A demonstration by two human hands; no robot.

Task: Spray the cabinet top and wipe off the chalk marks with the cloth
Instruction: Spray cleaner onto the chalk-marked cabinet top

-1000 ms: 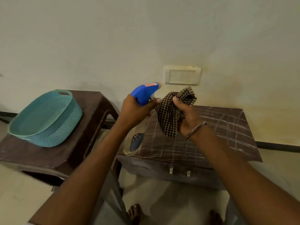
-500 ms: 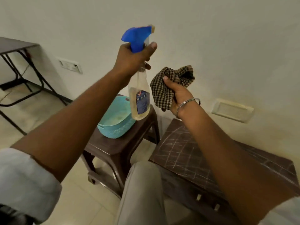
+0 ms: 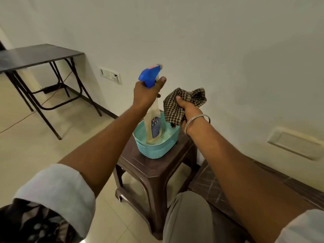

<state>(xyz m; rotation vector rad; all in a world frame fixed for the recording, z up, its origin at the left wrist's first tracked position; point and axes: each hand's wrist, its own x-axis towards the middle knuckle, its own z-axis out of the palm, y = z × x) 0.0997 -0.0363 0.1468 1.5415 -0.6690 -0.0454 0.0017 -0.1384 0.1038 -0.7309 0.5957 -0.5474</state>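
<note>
Room: plain pale wall (image 3: 210, 41) with switch plate (image 3: 110, 75); cream tiled floor (image 3: 26, 146); dark folding table (image 3: 38, 55) at left; brown plastic stool (image 3: 154, 172) by wall; dim, even light.

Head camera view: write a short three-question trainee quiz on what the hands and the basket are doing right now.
1. True or false: the left hand grips the spray bottle by its blue trigger head.
2. What does the right hand hold?
A. sponge
B. checked cloth
C. chalk
3. Fill in: the teal basket sits on a brown ____.

Key: 1 true; 2 B; 3 stool.
</note>
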